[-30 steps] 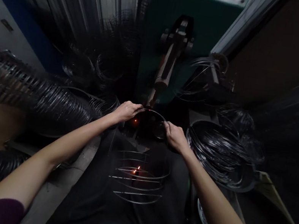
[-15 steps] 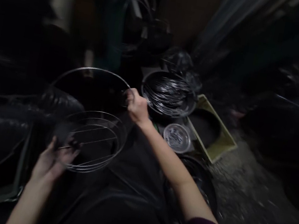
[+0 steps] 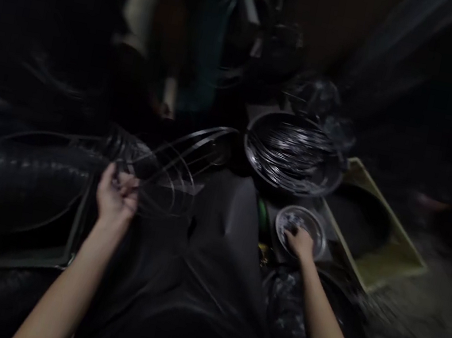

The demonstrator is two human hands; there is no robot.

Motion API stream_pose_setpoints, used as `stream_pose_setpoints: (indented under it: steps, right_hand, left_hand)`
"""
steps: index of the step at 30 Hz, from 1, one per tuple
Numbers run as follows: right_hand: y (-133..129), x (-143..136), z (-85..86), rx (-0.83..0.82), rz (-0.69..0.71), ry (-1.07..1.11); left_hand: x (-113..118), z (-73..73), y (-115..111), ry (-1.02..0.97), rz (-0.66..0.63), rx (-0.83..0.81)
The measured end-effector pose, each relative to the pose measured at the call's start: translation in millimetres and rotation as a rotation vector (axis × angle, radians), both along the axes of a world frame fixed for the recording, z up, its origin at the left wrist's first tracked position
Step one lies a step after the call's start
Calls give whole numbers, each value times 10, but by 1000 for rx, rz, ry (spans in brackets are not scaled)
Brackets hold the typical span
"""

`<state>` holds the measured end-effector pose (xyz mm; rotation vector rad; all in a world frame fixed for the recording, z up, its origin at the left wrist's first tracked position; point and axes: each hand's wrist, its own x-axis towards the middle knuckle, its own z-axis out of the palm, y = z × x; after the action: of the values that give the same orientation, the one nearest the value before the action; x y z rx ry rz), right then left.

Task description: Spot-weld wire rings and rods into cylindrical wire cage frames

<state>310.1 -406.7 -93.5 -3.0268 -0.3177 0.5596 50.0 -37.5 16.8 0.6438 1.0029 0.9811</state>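
Note:
My left hand [image 3: 118, 197] is closed on a wire frame [image 3: 183, 176] made of thin metal hoops. The frame is tilted, and its hoops spread to the right over the dark cloth on my lap [image 3: 208, 271]. My right hand [image 3: 299, 241] reaches into a small round bowl [image 3: 320, 232] of small shiny metal pieces. Its fingers are drawn together, with the tips among the pieces; what they pinch is too blurred to make out. Behind the bowl stands a large round basin [image 3: 248, 164] holding a pile of metal wires or rods [image 3: 294, 152].
A yellowish crate [image 3: 391, 274] stands to the right of the bowl. At the left, a dark ribbed bundle [image 3: 27, 180] lies by a metal-framed container [image 3: 78, 224]. A dark round tub [image 3: 357, 320] sits below my right forearm. The surroundings are dim and blurred.
My right hand has let go of the wire frame's upper hoop and moved down into the small bowl. The frame has tilted in my left hand. The view has swung left.

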Motion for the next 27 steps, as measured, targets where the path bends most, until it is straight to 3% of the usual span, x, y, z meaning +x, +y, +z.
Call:
stream_pose_setpoints:
  steps: [5, 8, 10, 13, 15, 17, 20, 22, 27]
  right_hand:
    - [-138, 65, -184, -49, -106, 48]
    - [-205, 57, -81, -18, -205, -43]
    - [-86, -14, 91, 102, -256, -123]
    - [450, -225, 413, 567, -245, -67]
    - [992, -406, 623, 964, -213, 163]
    - [1578, -578, 804, 1193, -210, 433]
    - [2346, -762, 1007, 1346, -231, 638]
    - [2718, -832, 1102, 1418, -252, 685]
    - [3191, -967, 1254, 1575, -355, 819]
  left_hand:
    - [261, -154, 60, -108, 34, 222]
    - [295, -191, 93, -102, 78, 281]
    - [291, -201, 125, -98, 110, 312]
    - [283, -217, 191, -84, 160, 343]
    - [277, -228, 240, -75, 201, 352]
    - [262, -234, 289, -73, 229, 359]
    - [215, -228, 363, -76, 254, 381]
    - [177, -222, 408, -77, 273, 389]
    - [105, -267, 507, -61, 302, 370]
